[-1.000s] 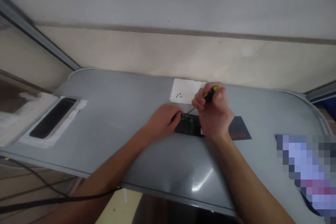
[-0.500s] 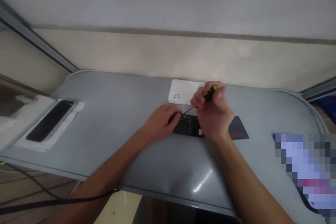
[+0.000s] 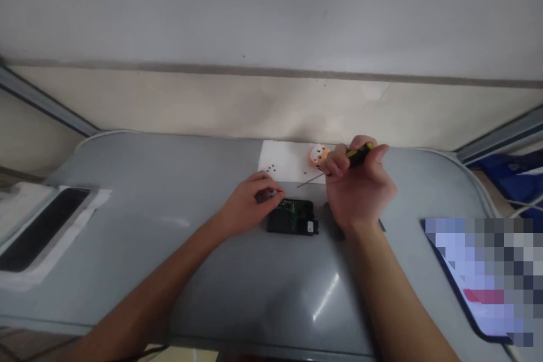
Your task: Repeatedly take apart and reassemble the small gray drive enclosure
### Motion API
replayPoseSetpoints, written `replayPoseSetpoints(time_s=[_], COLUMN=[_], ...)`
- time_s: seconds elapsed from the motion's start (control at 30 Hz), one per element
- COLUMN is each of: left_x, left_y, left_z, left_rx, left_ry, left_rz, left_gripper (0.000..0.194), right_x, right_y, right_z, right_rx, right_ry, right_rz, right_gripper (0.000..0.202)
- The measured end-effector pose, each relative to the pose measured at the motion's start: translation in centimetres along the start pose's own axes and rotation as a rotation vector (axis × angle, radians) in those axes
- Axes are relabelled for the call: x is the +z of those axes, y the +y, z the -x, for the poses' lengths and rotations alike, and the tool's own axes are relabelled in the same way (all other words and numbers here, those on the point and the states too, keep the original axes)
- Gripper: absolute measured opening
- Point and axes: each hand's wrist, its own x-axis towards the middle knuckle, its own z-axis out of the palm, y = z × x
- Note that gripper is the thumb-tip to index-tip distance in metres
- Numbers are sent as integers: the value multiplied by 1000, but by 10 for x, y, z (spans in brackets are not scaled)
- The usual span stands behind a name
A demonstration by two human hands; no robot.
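My right hand (image 3: pixel 360 189) is wrapped around the yellow-and-black handle of a screwdriver (image 3: pixel 360 154). The screwdriver's thin shaft slants down to the left, and its tip is in the air above the far edge of an opened black electronic device (image 3: pixel 292 220) with a green circuit board. At that device's far left corner is my left hand (image 3: pixel 252 201), thumb and forefinger closed together; something small and pale shows between them, too unclear to name. A dark flat panel (image 3: pixel 335 223) lies partly hidden under my right wrist.
Behind the device, white paper (image 3: pixel 288 161) carries several small dark screws (image 3: pixel 271 168) and an orange-and-white round figure (image 3: pixel 319 155). A long black panel (image 3: pixel 46 226) lies on white material at left. A dark-edged tablet-like object (image 3: pixel 466 283), its surface blurred out, is at right.
The screwdriver tip has lifted off the device, and my right hand has moved right, uncovering the device's right end and the orange figure. The view has shifted. My left hand stays at the device's corner.
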Motion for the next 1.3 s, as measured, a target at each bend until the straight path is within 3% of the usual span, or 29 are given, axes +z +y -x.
replayPoseSetpoints(time_s=[0.23,0.37,0.47,0.6,0.7,0.77,0.9,1.07,1.17,1.3], left_x=[6,8,5,14,31,39,35,13,9,19], left_y=[-5,-17,-16,9,24,25,15,13,25,44], left_z=[-67,-84,-75,-35,-2,10,9,-1,0,19], left_rx=[158,146,151,156,223,255,243,211,217,292], left_ry=[-95,-123,-114,-66,-157,-187,-156,-152,-132,-64], left_rz=[-375,-381,-357,-466,-441,-453,-451,-401,-332,-282], left_gripper=[24,26,32,35,63,68,55,54,53,52], right_x=[-28,-34,-35,-36,-40,-46,-66,-91,-96,-91], right_y=[3,4,-3,-22,-39,-47,-50,-52,-51,-43], right_z=[-17,-19,-19,-17,-9,0,17,39,50,46], right_rx=[-105,-187,-235,-365,-459,-467,-300,46,80,94], right_ry=[93,115,159,197,164,124,53,-226,-311,-338], right_rz=[39,50,124,278,465,626,1080,1509,1623,1716], right_gripper=[44,43,44,40,27,20,10,33,42,44])
